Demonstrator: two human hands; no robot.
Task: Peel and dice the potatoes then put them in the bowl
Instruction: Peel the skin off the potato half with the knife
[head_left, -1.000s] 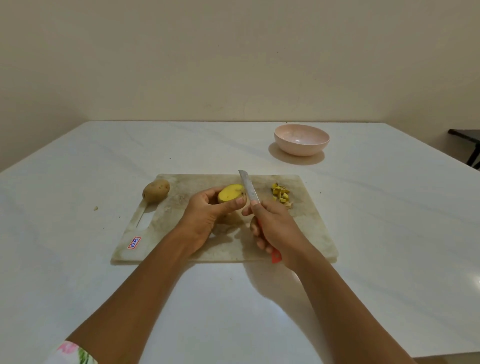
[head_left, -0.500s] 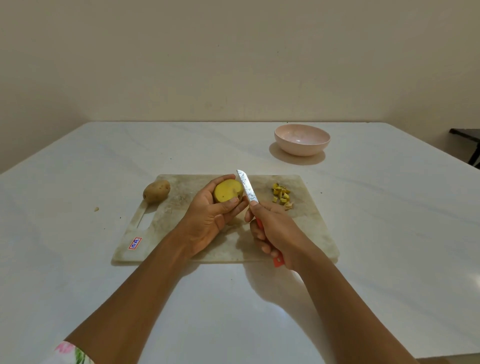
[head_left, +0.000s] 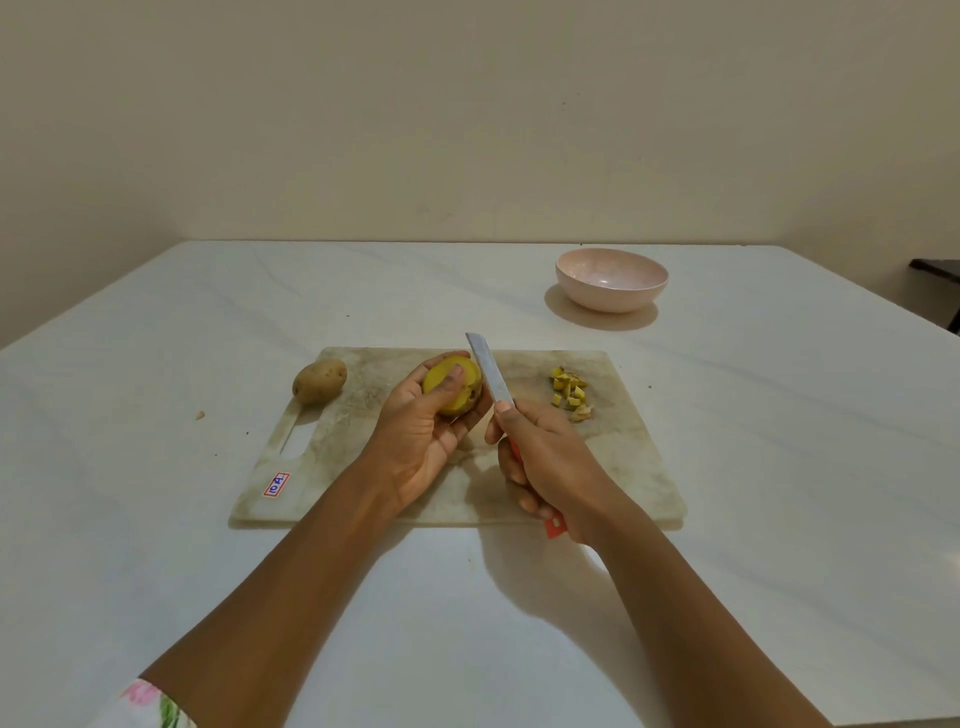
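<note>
Head view, nearest first: floral-print sleeve at the lower left corner, two bare forearms reaching forward over a white marble-look table.

Next, right hand, fingers curled round the red handle of a small steel-bladed knife, forefinger laid up to the base of the blade, red butt poking out below the heel of the hand. Blade tilted up and away, just beside the potato; touching or not, cannot tell.

To its left, left hand, palm up, cupping a yellow peeled potato above the board, thumb pressed across its top, fingers wrapped beneath. Brownish patch on the potato's near right side.

Beneath both hands, pale rectangular worn cutting board flat on the table, slot handle on its left side, red-and-blue sticker at the near left corner.

On the far right part of the board, small heap of yellow diced potato pieces. At the far left corner, brown unpeeled whole potato, lying at the board's edge. Left of the board, tiny brown scrap on the table.

Farther back and to the right, round pale pink bowl, upright, well apart from the board.

Behind everything, plain cream wall; dark piece of furniture at the right edge.
</note>
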